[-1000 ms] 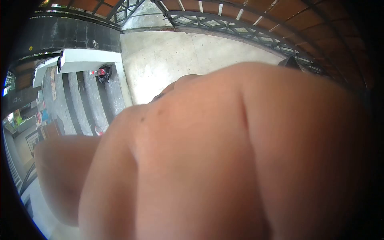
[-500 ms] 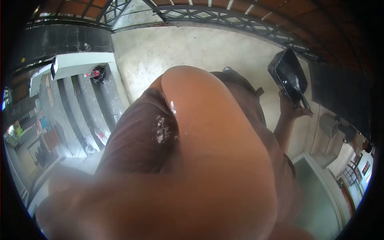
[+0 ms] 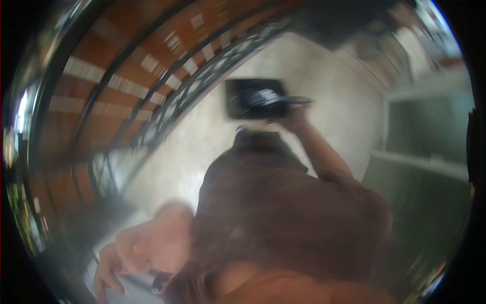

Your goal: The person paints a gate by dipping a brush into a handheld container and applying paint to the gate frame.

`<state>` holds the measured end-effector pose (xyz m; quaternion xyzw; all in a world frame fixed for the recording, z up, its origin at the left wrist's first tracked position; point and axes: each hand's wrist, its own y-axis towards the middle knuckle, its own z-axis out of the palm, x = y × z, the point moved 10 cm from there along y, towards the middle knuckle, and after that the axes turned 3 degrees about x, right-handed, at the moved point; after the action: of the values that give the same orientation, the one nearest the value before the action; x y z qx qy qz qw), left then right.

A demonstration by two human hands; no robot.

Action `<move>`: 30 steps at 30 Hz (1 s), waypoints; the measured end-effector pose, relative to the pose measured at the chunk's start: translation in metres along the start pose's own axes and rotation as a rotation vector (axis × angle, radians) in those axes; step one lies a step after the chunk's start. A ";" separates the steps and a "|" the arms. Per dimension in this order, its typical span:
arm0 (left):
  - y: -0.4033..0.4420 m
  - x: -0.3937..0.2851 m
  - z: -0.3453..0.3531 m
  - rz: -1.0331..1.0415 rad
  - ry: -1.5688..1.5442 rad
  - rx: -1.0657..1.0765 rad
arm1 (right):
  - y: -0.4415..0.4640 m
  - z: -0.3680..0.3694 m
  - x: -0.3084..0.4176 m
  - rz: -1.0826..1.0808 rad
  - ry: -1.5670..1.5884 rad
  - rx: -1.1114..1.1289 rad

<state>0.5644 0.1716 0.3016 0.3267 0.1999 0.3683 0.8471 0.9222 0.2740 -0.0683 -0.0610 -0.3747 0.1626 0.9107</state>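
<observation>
In my right hand [image 3: 292, 119] is a black dustpan [image 3: 235, 101], held by its handle out in front of my body. White debris lies in its pan. My left hand [image 3: 139, 251] is low at the left, its fingers curled downward beside my dark clothing. Against it shows a dark rounded end [image 3: 160, 281] of something, perhaps a handle; most of it is hidden by the hand. The view is smeared by motion.
A pale floor [image 3: 324, 66] spreads beneath the dustpan. A metal railing with brick-coloured panels [image 3: 136, 61] curves along the left. Green-grey panels with a pale ledge [image 3: 420, 164] stand at the right.
My view has swung round, and the steps at the left are out of sight. The dustpan now appears nearer the middle and turned. My left hand has come into view.
</observation>
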 end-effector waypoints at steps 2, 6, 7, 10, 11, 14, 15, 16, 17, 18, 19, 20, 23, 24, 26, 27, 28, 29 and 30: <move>0.008 0.032 -0.005 -0.066 0.063 0.207 | 0.002 0.036 0.011 -0.197 0.066 0.453; -0.038 0.098 -0.134 -0.687 0.515 0.181 | 0.015 0.090 0.028 -0.091 0.048 0.424; -0.065 0.126 -0.150 -0.925 0.507 0.148 | 0.026 0.094 0.025 -0.079 0.075 0.449; -0.104 0.161 -0.170 -1.245 0.476 0.146 | 0.052 0.133 0.023 -0.013 0.099 0.540; -0.116 0.164 -0.173 -1.329 0.445 0.186 | 0.055 0.149 0.020 -0.005 0.091 0.599; -0.114 0.172 -0.174 -1.256 0.043 0.336 | 0.067 0.175 -0.022 0.196 0.096 0.699; -0.112 0.173 -0.158 -1.242 -0.055 0.286 | 0.072 0.177 -0.038 0.241 0.113 0.725; -0.111 0.170 -0.149 -1.230 -0.051 0.277 | 0.072 0.188 -0.039 0.272 0.083 0.717; -0.106 0.171 -0.161 -1.234 0.073 0.188 | 0.078 0.193 -0.031 0.246 0.066 0.694; -0.105 0.167 -0.180 -1.238 0.194 0.097 | 0.084 0.203 -0.020 0.218 0.049 0.666; -0.102 0.151 -0.195 -1.149 0.283 -0.006 | 0.091 0.204 -0.023 0.225 0.050 0.669; -0.099 0.148 -0.203 -1.150 0.284 -0.015 | 0.101 0.208 -0.029 0.272 0.033 0.710; -0.103 0.120 -0.270 -1.212 0.398 -0.433 | 0.128 0.222 -0.058 0.367 -0.022 0.741; -0.101 0.109 -0.292 -1.181 0.479 -0.361 | 0.135 0.225 -0.070 0.411 -0.063 0.726; -0.084 0.103 -0.308 -1.152 0.547 -0.267 | 0.144 0.240 -0.077 0.371 -0.078 0.752; -0.077 0.098 -0.310 -1.159 0.511 -0.350 | 0.146 0.249 -0.081 0.342 -0.085 0.778; -0.070 0.091 -0.311 -1.167 0.480 -0.437 | 0.151 0.257 -0.088 0.329 -0.083 0.774; -0.055 0.091 -0.306 -1.172 0.546 -0.320 | 0.156 0.266 -0.096 0.336 -0.074 0.805; -0.045 0.087 -0.305 -1.175 0.547 -0.310 | 0.157 0.280 -0.103 0.346 -0.067 0.837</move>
<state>0.4664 0.3379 0.0461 -0.0673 0.4970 -0.0604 0.8630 0.6177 0.3833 0.0265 0.2563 -0.2905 0.4516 0.8037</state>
